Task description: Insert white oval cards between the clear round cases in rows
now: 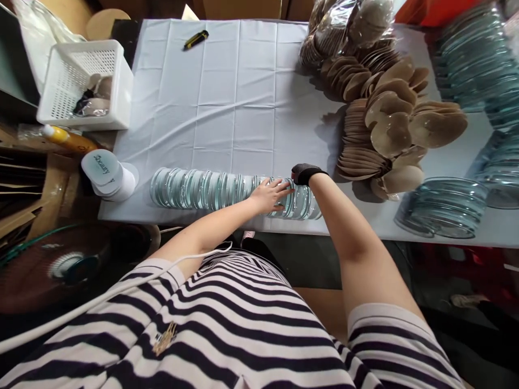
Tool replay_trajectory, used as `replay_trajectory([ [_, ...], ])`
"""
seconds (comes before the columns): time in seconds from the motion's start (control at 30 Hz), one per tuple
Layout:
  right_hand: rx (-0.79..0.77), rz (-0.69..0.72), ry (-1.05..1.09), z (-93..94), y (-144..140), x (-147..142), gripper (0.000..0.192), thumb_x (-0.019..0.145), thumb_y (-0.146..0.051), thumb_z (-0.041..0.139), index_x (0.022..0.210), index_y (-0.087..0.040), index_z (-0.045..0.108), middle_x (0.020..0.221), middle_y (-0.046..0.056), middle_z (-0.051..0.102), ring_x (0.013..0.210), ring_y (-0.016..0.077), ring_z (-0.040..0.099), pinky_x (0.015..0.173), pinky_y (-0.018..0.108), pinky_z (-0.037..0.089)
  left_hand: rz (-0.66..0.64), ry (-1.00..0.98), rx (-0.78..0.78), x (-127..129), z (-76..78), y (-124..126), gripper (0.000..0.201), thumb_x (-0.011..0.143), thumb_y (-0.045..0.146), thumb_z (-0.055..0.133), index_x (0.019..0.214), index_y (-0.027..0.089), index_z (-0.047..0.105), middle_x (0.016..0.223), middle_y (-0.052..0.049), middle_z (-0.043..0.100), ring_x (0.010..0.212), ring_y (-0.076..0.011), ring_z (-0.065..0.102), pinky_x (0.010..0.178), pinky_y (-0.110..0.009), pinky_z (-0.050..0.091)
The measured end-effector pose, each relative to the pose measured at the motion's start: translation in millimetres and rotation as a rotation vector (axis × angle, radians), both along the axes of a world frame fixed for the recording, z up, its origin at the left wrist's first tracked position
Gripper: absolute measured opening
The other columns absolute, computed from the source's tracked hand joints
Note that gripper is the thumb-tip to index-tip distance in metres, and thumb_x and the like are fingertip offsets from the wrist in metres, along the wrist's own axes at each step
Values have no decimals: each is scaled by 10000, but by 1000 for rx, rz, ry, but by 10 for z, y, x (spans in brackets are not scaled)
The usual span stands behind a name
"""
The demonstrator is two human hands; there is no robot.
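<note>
The left hand (271,194) lay with fingers spread flat on a row of clear glass discs (227,189) standing on edge along the near edge of the table (243,97). The right hand (305,173), in a dark glove, rested at the row's right end; its finger posture could not be told. A white cloth covered the table. Stacked wooden discs (389,124) filled its right side, a white basket (81,81) the far left corner, a utility knife (195,39) the far edge.
</note>
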State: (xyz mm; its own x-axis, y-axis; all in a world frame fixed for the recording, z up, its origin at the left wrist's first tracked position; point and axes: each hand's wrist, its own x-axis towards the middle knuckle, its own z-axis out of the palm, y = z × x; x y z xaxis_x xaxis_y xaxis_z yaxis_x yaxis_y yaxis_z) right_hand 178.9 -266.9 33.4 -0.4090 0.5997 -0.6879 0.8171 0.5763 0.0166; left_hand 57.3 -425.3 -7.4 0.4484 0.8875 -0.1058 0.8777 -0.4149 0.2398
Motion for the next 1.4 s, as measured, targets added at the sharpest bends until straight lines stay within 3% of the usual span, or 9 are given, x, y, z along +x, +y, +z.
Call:
replay_trajectory([
  [0.27, 12, 134, 26, 26, -93, 33, 316, 767, -191, 655, 1076, -161, 717, 1084, 113, 725, 974, 224, 674, 794, 278, 493, 18, -5, -13, -3, -13, -10, 693, 913, 518, 497, 1543, 304, 302, 1602, -33, 325, 1472, -296, 260, 1185, -529, 205],
  [0.43, 131, 39, 151, 37, -190, 161, 323, 799, -211, 600, 1100, -204, 716, 1087, 101, 729, 976, 220, 668, 788, 278, 474, 24, -12, -30, -3, -11, -8, 701, 909, 502, 510, 1546, 308, 292, 1607, -29, 313, 1480, -297, 242, 1198, -528, 175],
  [0.57, 206, -6, 281, 40, -601, 533, 268, 814, -221, 553, 994, -162, 743, 998, 114, 741, 941, 224, 671, 791, 274, 454, 25, -16, -47, 1, -15, -3, 700, 908, 508, 508, 1544, 311, 295, 1608, -17, 311, 1485, -295, 231, 1202, -532, 167],
  [0.8, 178, -156, 344, -738, -1841, 1010, 316, 918, -215, 467, 1126, -174, 700, 1149, 136, 700, 958, 230, 666, 736, 280, 448, 20, -20, -77, -22, -30, -4, 724, 901, 533, 512, 1551, 334, 263, 1613, -12, 300, 1496, -297, 207, 1208, -543, 148],
  [0.9, 148, -213, 332, -960, -2043, 1033, 302, 929, -221, 485, 1137, -185, 701, 1138, 131, 711, 967, 226, 669, 760, 272, 459, 42, -32, -89, -28, 28, -25, 714, 891, 532, 534, 1537, 337, 297, 1601, -18, 326, 1493, -298, 222, 1209, -550, 145],
  [1.0, 284, -265, 462, -771, -1787, 1138, 320, 960, -251, 436, 1128, -191, 703, 1127, 119, 718, 1015, 212, 661, 842, 261, 464, 84, -63, -84, 90, 110, 1, 690, 897, 534, 529, 1521, 312, 335, 1599, -38, 330, 1497, -297, 218, 1207, -583, 111],
  [1.1, 490, -324, 528, -345, -1134, 1192, 381, 980, -279, 375, 1208, -188, 666, 1187, 125, 696, 1101, 219, 633, 919, 293, 464, 120, -100, -44, 342, 154, 113, 726, 913, 530, 508, 1546, 256, 282, 1616, -68, 289, 1510, -287, 179, 1213, -575, 96],
  [1.27, 136, -70, 117, 41, -74, 762, 385, 829, -233, 618, 1207, -207, 684, 1176, 121, 706, 1071, 242, 655, 889, 321, 495, 102, -43, -86, 649, 62, 291, 723, 901, 581, 496, 1537, 290, 310, 1602, -47, 324, 1464, -295, 283, 1203, -538, 177],
  [1.4, -2, 128, 53, 101, 116, 560, 314, 773, -202, 667, 1079, -189, 736, 1098, 101, 731, 990, 213, 674, 821, 274, 491, 109, -30, -71, 641, -15, 290, 722, 885, 603, 511, 1520, 304, 342, 1586, -45, 356, 1438, -284, 320, 1200, -518, 180],
])
